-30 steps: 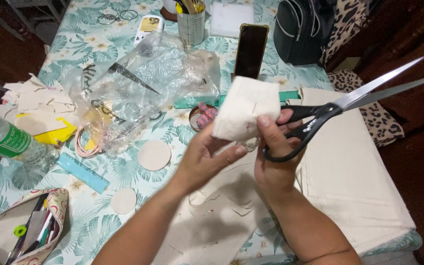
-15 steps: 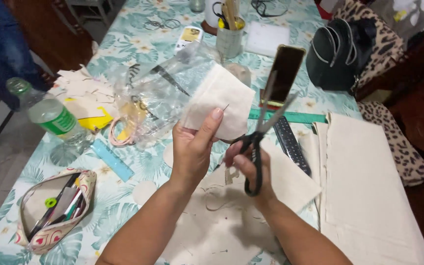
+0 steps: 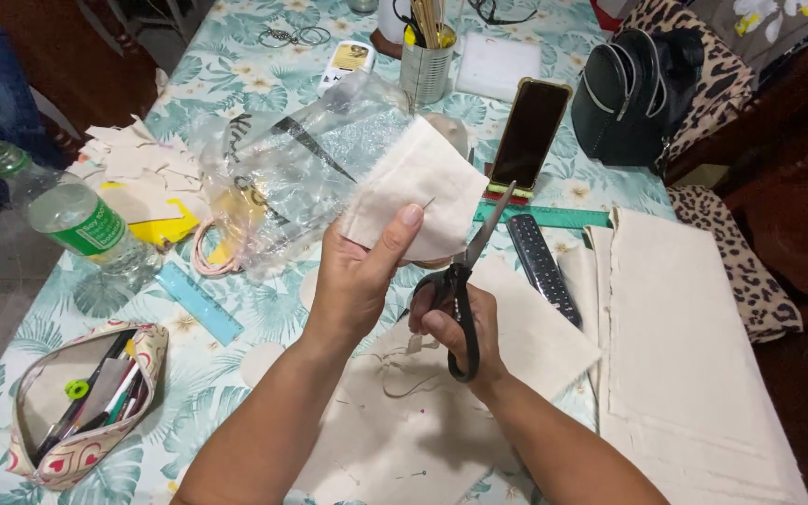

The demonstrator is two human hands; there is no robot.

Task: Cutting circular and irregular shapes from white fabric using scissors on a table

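Note:
My left hand point(image 3: 359, 276) holds a folded piece of cream cloth point(image 3: 418, 192) up over the table, thumb pressed on its lower edge. My right hand point(image 3: 455, 327) grips black-handled scissors point(image 3: 465, 281), blades pointing up and meeting the cloth's lower right edge. Under both hands lies a larger cream fabric sheet point(image 3: 404, 421) with cut-out shapes and pins.
A floral table point(image 3: 236, 84) carries a clear plastic bag point(image 3: 292, 178), green-labelled bottle point(image 3: 72, 220), blue ruler point(image 3: 198, 301), open pencil case point(image 3: 81, 402), propped phone point(image 3: 528, 133), remote point(image 3: 542, 266), tin of pencils point(image 3: 425, 65), black bag point(image 3: 633, 89) and stacked cream fabric point(image 3: 685, 346).
The scissors swung from pointing right and open to pointing up against the cloth's edge. The cloth shifted slightly left and the view moved closer over the table.

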